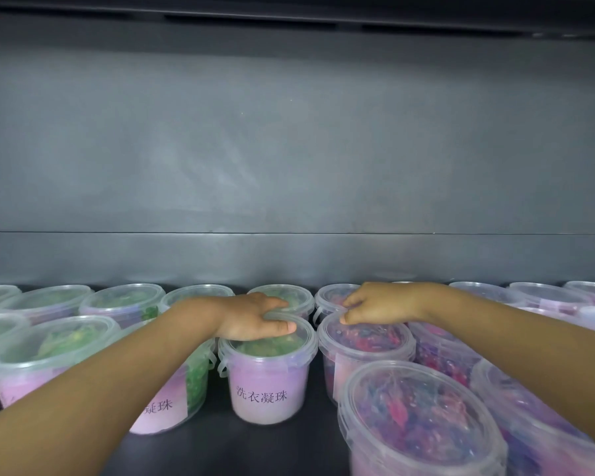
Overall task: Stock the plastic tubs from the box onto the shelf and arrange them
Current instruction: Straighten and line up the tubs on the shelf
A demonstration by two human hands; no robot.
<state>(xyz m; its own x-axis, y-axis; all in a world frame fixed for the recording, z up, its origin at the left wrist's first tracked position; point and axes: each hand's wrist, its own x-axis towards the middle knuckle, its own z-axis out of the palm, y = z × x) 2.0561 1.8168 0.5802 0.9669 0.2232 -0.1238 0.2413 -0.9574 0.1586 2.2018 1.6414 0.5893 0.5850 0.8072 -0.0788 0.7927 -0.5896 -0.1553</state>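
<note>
Between green tub [267,379] and purple tub [364,352] runs a narrow gap.

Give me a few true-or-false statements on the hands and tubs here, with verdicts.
1. The left hand rests on a green tub. True.
2. The right hand holds a tub in the air. False: its fingertips touch the top of a pink tub standing on the shelf.
3. Green tubs stand to the left and pink ones to the right. True.
4. The tubs are open-topped. False: those in view carry clear lids.
</note>
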